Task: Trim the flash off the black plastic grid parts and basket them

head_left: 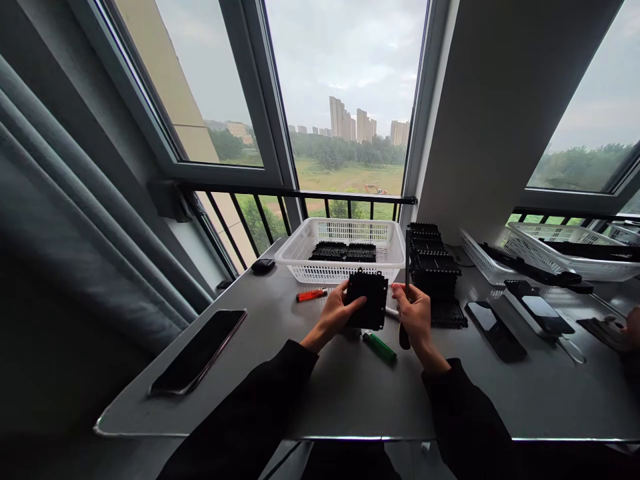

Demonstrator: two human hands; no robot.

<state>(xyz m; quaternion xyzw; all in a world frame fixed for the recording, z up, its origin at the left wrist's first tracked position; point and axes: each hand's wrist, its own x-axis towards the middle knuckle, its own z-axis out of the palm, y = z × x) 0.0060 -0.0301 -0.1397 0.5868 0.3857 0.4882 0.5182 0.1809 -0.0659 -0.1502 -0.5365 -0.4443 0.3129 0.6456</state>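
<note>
My left hand [336,312] is closed on a flat, square black plastic part [369,303] with small tabs along its edges, thumb across its face. Just right of it, my right hand [414,317] grips a long, thin dark tool [405,337], held upright; its exact kind is unclear. The tool appears apart from the part. On the table below lies a green lighter [380,347], and an orange-red lighter [311,295] rests to the left. Behind the hands, a white plastic basket [345,272] contains several similar black parts [343,252].
Stacked black parts [436,273] stand right of the basket. A phone [200,353] lies on the table [270,407] at left, a dark mouse-like object [263,266] farther back. More phones [495,330] and white baskets [575,247] occupy the right, where another person's hand [633,327] shows.
</note>
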